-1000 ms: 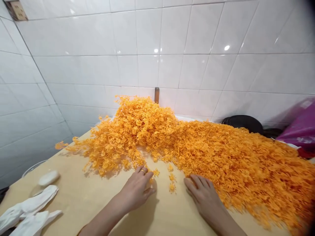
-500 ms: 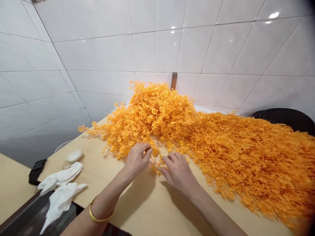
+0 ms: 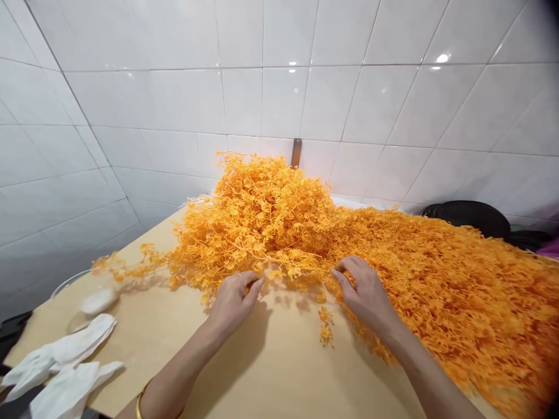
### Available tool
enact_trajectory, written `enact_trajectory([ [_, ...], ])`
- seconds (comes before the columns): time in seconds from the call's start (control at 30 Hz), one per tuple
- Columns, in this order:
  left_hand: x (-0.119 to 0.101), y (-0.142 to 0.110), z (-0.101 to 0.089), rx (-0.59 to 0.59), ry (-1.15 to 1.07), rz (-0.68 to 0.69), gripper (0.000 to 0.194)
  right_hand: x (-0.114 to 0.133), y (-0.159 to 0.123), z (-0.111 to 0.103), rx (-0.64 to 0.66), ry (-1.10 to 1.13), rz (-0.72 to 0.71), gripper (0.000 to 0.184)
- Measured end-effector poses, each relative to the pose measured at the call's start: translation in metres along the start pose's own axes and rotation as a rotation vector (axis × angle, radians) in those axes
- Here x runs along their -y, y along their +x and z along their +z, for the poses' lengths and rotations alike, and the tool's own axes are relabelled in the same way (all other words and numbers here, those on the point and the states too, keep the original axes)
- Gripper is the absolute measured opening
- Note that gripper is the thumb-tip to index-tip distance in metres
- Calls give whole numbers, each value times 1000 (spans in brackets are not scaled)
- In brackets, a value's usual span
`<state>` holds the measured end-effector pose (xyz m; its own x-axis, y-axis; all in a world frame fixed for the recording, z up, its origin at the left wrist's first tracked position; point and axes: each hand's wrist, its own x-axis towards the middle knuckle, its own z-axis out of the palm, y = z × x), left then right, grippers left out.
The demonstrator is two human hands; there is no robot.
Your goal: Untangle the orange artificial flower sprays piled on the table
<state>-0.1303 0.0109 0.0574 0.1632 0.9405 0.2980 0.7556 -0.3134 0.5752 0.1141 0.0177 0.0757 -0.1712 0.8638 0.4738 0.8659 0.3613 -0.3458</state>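
A tall heap of orange artificial flower sprays (image 3: 262, 215) stands in front of me on the table. My right hand (image 3: 367, 294) pinches the stem end of an orange flower sprig (image 3: 297, 265) between thumb and forefinger. That sprig stretches leftward along the heap's front edge. My left hand (image 3: 233, 299) is closed in a pinch just below the heap; whatever lies between its fingertips is too small to make out. On the tabletop between my hands lies a small loose orange sprig piece (image 3: 325, 327).
More flower sprays (image 3: 458, 279) spread across the table's right side. White cloth-like pieces (image 3: 65, 355) and a white roundish item (image 3: 99, 301) lie at left. Tiled wall (image 3: 283, 99) rises behind, with a black object (image 3: 467, 218) against it and a brown strip (image 3: 296, 152).
My hands have moved apart, the right one going rightward with a sprig stem. A small sprig piece now lies on the table. My view has turned slightly right.
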Motion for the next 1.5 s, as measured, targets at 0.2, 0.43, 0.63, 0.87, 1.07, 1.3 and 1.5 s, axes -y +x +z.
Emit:
enact_trajectory([
  [0.2,8,0,-15,-363,-2,153,17,11,-15,18,119,-88,-54,14],
  [0.43,28,0,-32,-498,51,155,10,67,15,36,-9,67,-195,20],
  [0.63,48,4,-17,-497,354,201,46,96,42,87,121,68,-137,13],
  [0.87,75,15,-12,-346,674,-19,47,88,35,70,85,119,-179,15],
  [1.07,79,26,-20,-230,778,-124,38,46,30,12,-37,237,-18,20],
  [1.3,76,33,-22,-133,785,-139,41,17,31,-9,-160,277,67,27],
  [1.5,86,36,-24,-102,786,-117,40,-5,32,-27,-214,249,144,27],
])
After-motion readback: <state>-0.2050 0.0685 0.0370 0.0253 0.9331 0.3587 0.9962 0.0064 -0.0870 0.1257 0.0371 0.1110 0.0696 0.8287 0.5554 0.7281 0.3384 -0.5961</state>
